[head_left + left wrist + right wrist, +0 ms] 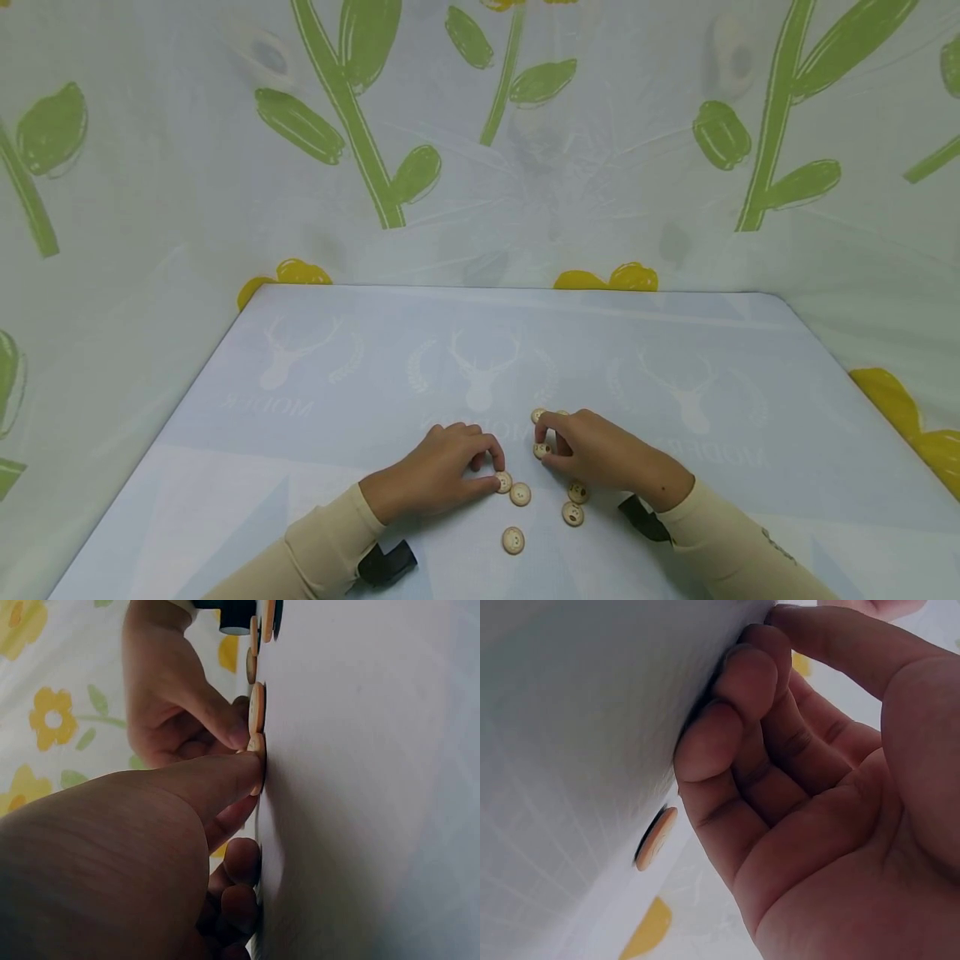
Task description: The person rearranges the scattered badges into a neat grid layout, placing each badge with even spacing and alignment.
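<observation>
Several round wooden buttons lie on a pale blue cloth with deer prints (375, 392). My left hand (495, 473) has its fingers curled, with thumb and forefinger at the edge of one button (503, 481). In the left wrist view the thumb (240, 771) presses that button (258, 744) against the cloth. My right hand (542, 442) pinches another button (542, 451) just right of it. In the right wrist view its fingers (727, 682) curl down onto the cloth, and the held button is hidden.
Loose buttons lie near the hands (520, 494) (513, 540) (573, 513) (577, 492) (538, 414); one shows in the right wrist view (656, 838). A curtain with green leaves and yellow flowers (480, 167) closes off the back and both sides. Black wrist straps (386, 562) sit on both sleeves.
</observation>
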`<state>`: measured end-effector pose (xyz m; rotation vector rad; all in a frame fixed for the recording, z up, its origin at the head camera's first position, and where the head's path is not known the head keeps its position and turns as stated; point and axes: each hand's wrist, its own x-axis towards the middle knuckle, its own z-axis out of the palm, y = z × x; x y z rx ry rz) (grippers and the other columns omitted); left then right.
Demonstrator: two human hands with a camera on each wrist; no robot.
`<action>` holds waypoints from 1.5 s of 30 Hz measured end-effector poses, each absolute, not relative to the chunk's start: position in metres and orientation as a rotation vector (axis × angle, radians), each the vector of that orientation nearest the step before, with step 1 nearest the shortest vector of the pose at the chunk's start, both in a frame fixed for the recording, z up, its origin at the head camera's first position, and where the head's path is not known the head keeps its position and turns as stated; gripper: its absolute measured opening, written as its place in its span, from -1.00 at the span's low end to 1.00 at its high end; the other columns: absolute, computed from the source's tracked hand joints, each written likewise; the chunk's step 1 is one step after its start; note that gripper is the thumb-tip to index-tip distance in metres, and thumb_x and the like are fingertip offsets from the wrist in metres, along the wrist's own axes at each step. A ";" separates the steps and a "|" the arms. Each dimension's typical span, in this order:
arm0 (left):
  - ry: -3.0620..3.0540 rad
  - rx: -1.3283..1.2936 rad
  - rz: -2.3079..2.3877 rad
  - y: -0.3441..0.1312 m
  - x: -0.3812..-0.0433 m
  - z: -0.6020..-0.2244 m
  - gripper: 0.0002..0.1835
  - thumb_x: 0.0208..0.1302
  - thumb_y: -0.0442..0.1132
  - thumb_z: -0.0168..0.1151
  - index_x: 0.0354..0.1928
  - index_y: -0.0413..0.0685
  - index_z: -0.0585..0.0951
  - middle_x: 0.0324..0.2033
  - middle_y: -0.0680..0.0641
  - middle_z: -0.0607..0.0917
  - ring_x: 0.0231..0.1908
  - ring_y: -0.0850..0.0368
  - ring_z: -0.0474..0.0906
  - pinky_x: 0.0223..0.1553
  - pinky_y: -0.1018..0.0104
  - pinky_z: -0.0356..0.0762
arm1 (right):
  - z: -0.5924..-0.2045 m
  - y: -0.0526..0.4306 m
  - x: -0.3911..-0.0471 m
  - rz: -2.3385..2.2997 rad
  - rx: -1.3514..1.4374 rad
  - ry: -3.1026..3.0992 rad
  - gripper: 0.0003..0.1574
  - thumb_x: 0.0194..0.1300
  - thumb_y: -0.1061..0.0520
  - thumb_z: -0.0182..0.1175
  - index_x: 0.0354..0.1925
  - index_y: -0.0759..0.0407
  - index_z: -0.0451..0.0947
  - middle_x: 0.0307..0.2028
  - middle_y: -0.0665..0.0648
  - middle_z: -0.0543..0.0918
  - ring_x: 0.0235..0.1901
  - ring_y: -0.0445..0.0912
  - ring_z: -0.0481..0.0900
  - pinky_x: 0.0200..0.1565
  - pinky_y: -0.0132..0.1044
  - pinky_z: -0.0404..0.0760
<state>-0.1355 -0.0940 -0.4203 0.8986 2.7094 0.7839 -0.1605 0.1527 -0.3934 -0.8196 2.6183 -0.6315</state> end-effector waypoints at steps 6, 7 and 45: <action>2.706 0.894 0.790 -0.094 -0.136 -0.421 -0.90 0.29 0.04 0.33 -0.21 0.34 0.62 -0.45 0.27 0.43 -0.32 0.38 0.35 -0.16 0.26 0.18 | -0.394 0.152 -0.161 -0.622 -0.807 2.642 -0.85 0.32 0.13 0.32 -0.16 0.00 0.56 -0.62 -0.16 0.49 -0.62 -0.29 0.39 -0.51 -0.40 0.42; 2.706 0.896 0.790 -0.094 -0.136 -0.421 -0.90 0.29 0.04 0.33 -0.21 0.34 0.62 -0.45 0.27 0.43 -0.32 0.38 0.35 -0.16 0.26 0.18 | -0.394 0.152 -0.161 -0.623 -0.804 2.645 -0.84 0.32 0.13 0.33 -0.16 0.00 0.56 -0.62 -0.16 0.49 -0.62 -0.29 0.39 -0.51 -0.40 0.42; 2.698 0.894 0.802 -0.094 -0.135 -0.418 -0.91 0.30 0.03 0.33 -0.22 0.34 0.61 -0.46 0.26 0.44 -0.32 0.38 0.34 -0.17 0.27 0.18 | -0.396 0.150 -0.165 -0.661 -0.719 2.672 -0.79 0.32 0.18 0.31 -0.09 0.02 0.54 -0.63 -0.11 0.48 -0.62 -0.25 0.37 -0.53 -0.41 0.38</action>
